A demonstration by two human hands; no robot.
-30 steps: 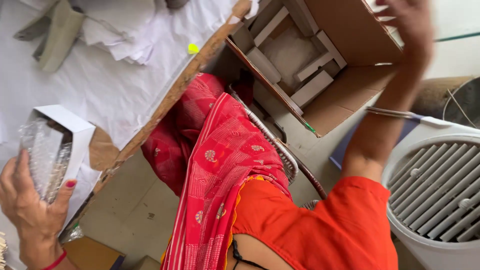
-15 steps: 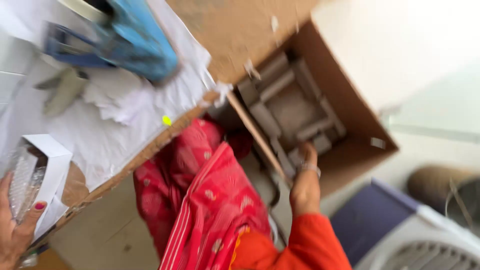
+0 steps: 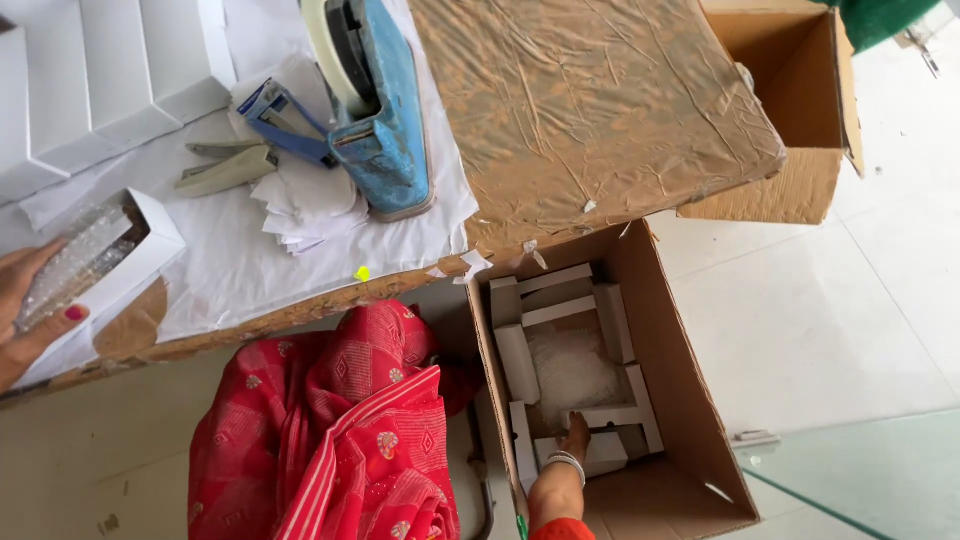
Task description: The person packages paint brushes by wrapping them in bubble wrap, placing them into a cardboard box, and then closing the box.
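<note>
Right hand [image 3: 574, 437] reaching into cardboard box [image 3: 690, 400], fingers on small white box [image 3: 600, 452], grip unclear; left hand [image 3: 25, 310] grasping open white carton [image 3: 105, 270].

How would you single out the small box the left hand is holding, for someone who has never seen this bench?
Start at the paper-covered table and go to its near left edge, where the left hand grips a small white box. Unlike the closed white boxes lined up at the back, it lies open, with a bubble-wrapped item inside.
</note>
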